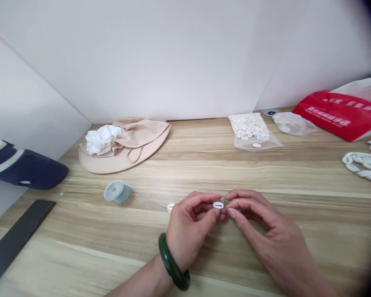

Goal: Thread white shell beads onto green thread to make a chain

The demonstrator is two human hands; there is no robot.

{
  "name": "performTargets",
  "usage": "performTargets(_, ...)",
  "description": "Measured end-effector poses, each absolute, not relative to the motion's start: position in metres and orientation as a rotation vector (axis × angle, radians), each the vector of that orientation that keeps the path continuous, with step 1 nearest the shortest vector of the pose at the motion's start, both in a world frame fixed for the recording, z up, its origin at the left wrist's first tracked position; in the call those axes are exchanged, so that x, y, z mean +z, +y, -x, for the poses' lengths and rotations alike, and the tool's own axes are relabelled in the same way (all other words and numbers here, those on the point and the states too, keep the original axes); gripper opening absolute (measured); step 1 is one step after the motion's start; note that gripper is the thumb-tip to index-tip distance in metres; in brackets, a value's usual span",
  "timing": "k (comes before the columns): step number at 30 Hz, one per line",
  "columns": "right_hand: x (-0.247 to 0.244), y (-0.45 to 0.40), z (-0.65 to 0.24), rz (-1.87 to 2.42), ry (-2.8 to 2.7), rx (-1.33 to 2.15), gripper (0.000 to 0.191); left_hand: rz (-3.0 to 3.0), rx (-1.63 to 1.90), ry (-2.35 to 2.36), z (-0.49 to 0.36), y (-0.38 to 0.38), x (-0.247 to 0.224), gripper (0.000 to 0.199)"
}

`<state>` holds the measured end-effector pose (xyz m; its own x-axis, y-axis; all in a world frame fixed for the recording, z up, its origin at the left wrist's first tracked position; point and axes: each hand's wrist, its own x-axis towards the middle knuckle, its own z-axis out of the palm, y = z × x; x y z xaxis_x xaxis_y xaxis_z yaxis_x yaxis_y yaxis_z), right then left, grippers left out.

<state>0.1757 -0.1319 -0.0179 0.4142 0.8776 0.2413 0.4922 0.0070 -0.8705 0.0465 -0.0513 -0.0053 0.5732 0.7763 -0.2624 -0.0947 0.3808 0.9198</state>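
My left hand [190,222] and my right hand [266,235] meet above the wooden tabletop [266,255], their fingertips pinching a small white oval bead [218,205] with a dark slit. A fine thread seems to run from the bead area towards a grey-green thread spool [118,192], which lies to the left. Just beyond my left fingers sits a small white bead [170,207]. A dark green bangle [173,262] circles my left wrist.
A beige cloth [123,146] with a white crumpled fabric [102,139] lies at the back. A navy cap [26,167] and a dark ruler [17,241] are at left. A plastic bag of white links [250,130], a red bag [336,115] and a white link chain [365,163] are at right.
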Motion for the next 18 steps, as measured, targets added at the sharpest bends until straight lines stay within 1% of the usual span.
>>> performTargets(9,-0.017,-0.1324,-0.174,1.605,-1.172,0.576,0.006,-1.102,0.645,0.78,-0.0452,-0.0517,-0.003,0.017)
performTargets(14,-0.0166,-0.1308,-0.1753,1.539,-0.995,0.689,0.007,-1.145,0.666,0.79,-0.0464,-0.0505,-0.0017,0.014)
performTargets(18,-0.0142,-0.1271,-0.1773,1.551,-0.899,0.767,0.012,-1.164,0.656,0.784,-0.0466,-0.0498,-0.0006,0.016)
